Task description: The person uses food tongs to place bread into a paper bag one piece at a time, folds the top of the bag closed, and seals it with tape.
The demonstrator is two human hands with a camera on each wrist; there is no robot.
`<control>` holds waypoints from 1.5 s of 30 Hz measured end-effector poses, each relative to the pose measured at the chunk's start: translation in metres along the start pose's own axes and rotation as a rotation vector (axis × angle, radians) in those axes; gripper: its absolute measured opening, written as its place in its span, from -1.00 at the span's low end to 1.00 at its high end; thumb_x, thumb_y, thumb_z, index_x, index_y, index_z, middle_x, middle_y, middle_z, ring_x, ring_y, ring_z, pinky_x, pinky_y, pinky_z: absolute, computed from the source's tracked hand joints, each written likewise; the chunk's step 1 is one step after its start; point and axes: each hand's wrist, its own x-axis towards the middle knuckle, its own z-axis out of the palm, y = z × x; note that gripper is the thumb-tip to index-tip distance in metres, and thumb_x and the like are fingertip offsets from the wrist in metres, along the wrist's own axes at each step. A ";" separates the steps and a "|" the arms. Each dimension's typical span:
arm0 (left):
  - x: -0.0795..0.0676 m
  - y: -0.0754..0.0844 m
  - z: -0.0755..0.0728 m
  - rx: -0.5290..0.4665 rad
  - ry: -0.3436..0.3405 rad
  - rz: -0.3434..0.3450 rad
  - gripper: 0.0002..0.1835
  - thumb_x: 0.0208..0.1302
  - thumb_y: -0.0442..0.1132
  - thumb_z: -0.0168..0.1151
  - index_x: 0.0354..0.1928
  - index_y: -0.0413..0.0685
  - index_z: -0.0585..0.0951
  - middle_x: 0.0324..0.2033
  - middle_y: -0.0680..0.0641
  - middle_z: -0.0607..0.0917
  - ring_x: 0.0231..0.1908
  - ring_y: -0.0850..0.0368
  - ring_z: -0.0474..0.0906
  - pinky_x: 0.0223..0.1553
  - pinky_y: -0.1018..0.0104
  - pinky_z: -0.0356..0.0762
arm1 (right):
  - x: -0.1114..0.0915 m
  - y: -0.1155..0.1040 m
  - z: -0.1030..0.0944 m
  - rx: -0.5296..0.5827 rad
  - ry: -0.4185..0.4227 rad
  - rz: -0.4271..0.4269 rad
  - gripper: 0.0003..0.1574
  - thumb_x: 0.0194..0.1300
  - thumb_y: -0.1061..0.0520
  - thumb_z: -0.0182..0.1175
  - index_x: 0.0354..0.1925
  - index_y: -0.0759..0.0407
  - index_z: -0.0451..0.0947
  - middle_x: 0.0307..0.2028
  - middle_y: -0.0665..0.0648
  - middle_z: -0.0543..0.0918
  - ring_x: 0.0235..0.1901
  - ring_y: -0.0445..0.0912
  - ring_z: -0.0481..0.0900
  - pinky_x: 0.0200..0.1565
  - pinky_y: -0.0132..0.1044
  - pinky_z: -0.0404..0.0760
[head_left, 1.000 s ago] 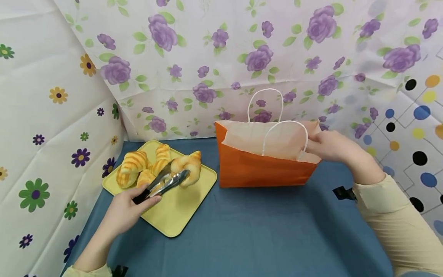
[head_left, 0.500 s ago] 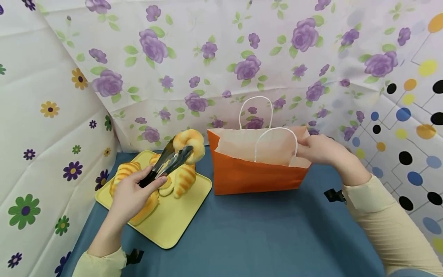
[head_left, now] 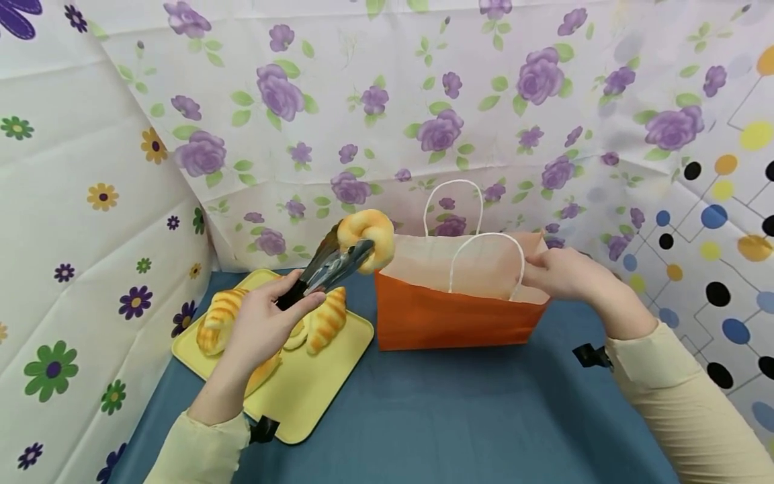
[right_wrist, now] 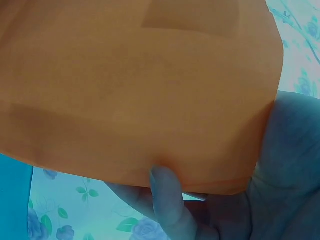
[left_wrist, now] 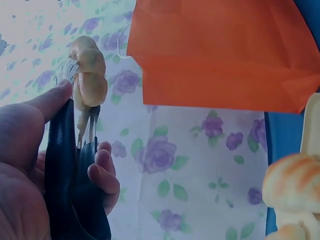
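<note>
My left hand [head_left: 263,326] grips black-handled metal tongs [head_left: 331,267], with the thumb on one arm and the fingers round the other. Between the tong tips is a knotted golden bread roll [head_left: 379,243], raised above the table and overlapping the left rim of an orange paper bag [head_left: 453,319] in the head view. In the left wrist view the same roll [left_wrist: 92,75] hangs beside the bag. My right hand [head_left: 565,274] grips the bag's right side at its top edge, some fingers hidden inside. The bag stands with its mouth open and two white handles up.
A yellow tray [head_left: 302,410] lies at the left of the blue table, left of the bag. Several breads remain on it, among them a striped croissant [head_left: 328,319]; my left hand covers some. Flowered cloth [head_left: 363,101] hangs behind and at the sides.
My left hand has lifted the knotted roll off the tray with the tongs and carried it up and right to the bag's left rim. The right hand keeps its grip on the bag.
</note>
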 end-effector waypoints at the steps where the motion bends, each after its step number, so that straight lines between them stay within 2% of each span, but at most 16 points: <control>1: 0.001 0.001 0.001 -0.007 -0.004 0.006 -0.14 0.42 0.31 0.37 0.56 -0.05 0.45 0.47 -0.13 0.51 0.38 -0.17 0.50 0.03 0.00 0.61 | 0.000 0.000 0.000 -0.001 0.001 0.001 0.06 0.61 -0.41 0.04 0.58 0.39 0.25 0.44 0.56 0.38 0.34 0.47 0.45 0.28 0.44 0.42; 3: 0.004 0.004 0.004 -0.016 -0.004 0.019 -0.13 0.42 0.30 0.38 0.56 -0.07 0.44 0.47 -0.14 0.50 0.35 -0.18 0.53 0.03 -0.05 0.60 | -0.001 -0.001 0.000 -0.003 0.003 0.000 0.05 0.61 -0.41 0.04 0.58 0.40 0.26 0.43 0.56 0.39 0.33 0.47 0.47 0.27 0.43 0.43; 6: 0.008 0.008 0.007 -0.024 -0.009 0.033 -0.11 0.40 0.30 0.39 0.56 -0.09 0.43 0.48 -0.14 0.50 0.39 -0.17 0.49 0.15 -0.11 0.59 | -0.002 -0.001 -0.001 -0.008 0.010 -0.003 0.06 0.60 -0.42 0.04 0.57 0.40 0.28 0.42 0.56 0.42 0.31 0.46 0.50 0.26 0.42 0.45; 17: 0.019 0.013 0.017 -0.098 -0.027 0.051 -0.12 0.37 0.28 0.43 0.55 -0.07 0.46 0.48 -0.13 0.49 0.36 -0.09 0.53 0.07 0.02 0.58 | -0.002 0.000 -0.003 0.001 0.013 -0.003 0.12 0.58 -0.47 0.04 0.56 0.43 0.28 0.41 0.56 0.44 0.27 0.43 0.55 0.23 0.40 0.49; 22: 0.022 0.014 0.019 -0.104 -0.024 0.048 -0.11 0.35 0.28 0.46 0.54 -0.08 0.46 0.47 -0.14 0.50 0.40 -0.10 0.49 0.13 -0.01 0.57 | -0.001 0.001 -0.007 -0.001 -0.003 -0.005 0.05 0.64 -0.41 -0.02 0.57 0.43 0.26 0.44 0.54 0.40 0.31 0.44 0.51 0.26 0.40 0.46; 25: 0.022 0.014 0.021 -0.110 -0.023 0.050 -0.11 0.35 0.28 0.45 0.54 -0.09 0.47 0.47 -0.13 0.49 0.35 -0.11 0.54 0.08 -0.01 0.59 | -0.001 0.001 -0.008 -0.002 -0.002 0.006 0.00 0.68 -0.37 -0.05 0.56 0.44 0.26 0.41 0.54 0.44 0.25 0.40 0.57 0.25 0.40 0.47; 29: 0.020 0.012 0.024 -0.098 -0.031 0.051 -0.12 0.37 0.28 0.44 0.53 -0.10 0.47 0.47 -0.11 0.50 0.33 -0.11 0.55 0.03 0.02 0.58 | -0.003 0.002 -0.003 -0.003 -0.010 0.026 -0.01 0.69 -0.36 -0.07 0.55 0.44 0.30 0.32 0.52 0.55 0.06 0.23 0.68 0.18 0.35 0.53; 33: 0.018 0.012 0.023 -0.087 -0.040 0.052 -0.13 0.38 0.26 0.43 0.52 -0.13 0.47 0.46 -0.13 0.51 0.38 -0.12 0.51 0.11 -0.02 0.58 | -0.004 0.001 0.000 -0.010 -0.041 0.015 -0.14 0.73 -0.24 -0.08 0.52 0.46 0.34 0.03 0.39 0.70 -0.18 0.07 0.71 0.08 0.24 0.60; 36: 0.021 0.016 0.020 -0.082 -0.037 0.064 -0.13 0.39 0.27 0.42 0.52 -0.13 0.47 0.44 -0.14 0.54 0.34 -0.13 0.56 0.09 -0.04 0.60 | -0.004 0.000 -0.001 -0.003 -0.047 0.013 -0.17 0.74 -0.21 -0.08 0.52 0.46 0.34 -0.19 0.22 0.67 -0.33 -0.01 0.65 -0.03 0.13 0.59; 38: 0.025 0.020 0.019 -0.074 -0.037 0.066 -0.13 0.39 0.30 0.40 0.53 -0.10 0.47 0.44 -0.13 0.54 0.31 -0.12 0.57 0.03 -0.03 0.61 | -0.004 0.000 -0.002 0.005 -0.033 0.018 -0.08 0.71 -0.29 -0.06 0.53 0.47 0.32 -0.12 0.24 0.69 -0.31 -0.03 0.65 -0.02 0.13 0.60; 41: 0.030 0.026 0.019 -0.067 -0.049 0.065 -0.12 0.38 0.35 0.38 0.54 -0.04 0.46 0.44 -0.10 0.54 0.31 -0.08 0.58 -0.02 0.05 0.59 | -0.003 0.001 -0.003 0.019 -0.024 0.033 0.07 0.65 -0.38 0.00 0.57 0.50 0.23 0.12 0.44 0.66 -0.22 0.04 0.69 0.03 0.21 0.61; 43: 0.034 0.030 0.021 -0.075 -0.066 0.060 -0.11 0.37 0.37 0.37 0.55 -0.01 0.46 0.46 -0.07 0.53 0.33 -0.05 0.56 -0.10 0.08 0.58 | -0.003 0.001 -0.002 0.020 -0.024 0.043 0.15 0.59 -0.40 0.09 0.59 0.52 0.15 0.30 0.55 0.54 -0.09 0.14 0.71 0.10 0.29 0.59; 45: 0.036 0.034 0.023 -0.086 -0.083 0.063 -0.10 0.35 0.38 0.38 0.54 0.01 0.46 0.47 -0.05 0.51 0.24 -0.06 0.61 -0.20 0.11 0.55 | -0.003 0.001 -0.001 0.018 -0.034 0.049 0.20 0.54 -0.35 0.19 0.61 0.53 0.08 0.42 0.62 0.38 0.07 0.28 0.67 0.17 0.36 0.55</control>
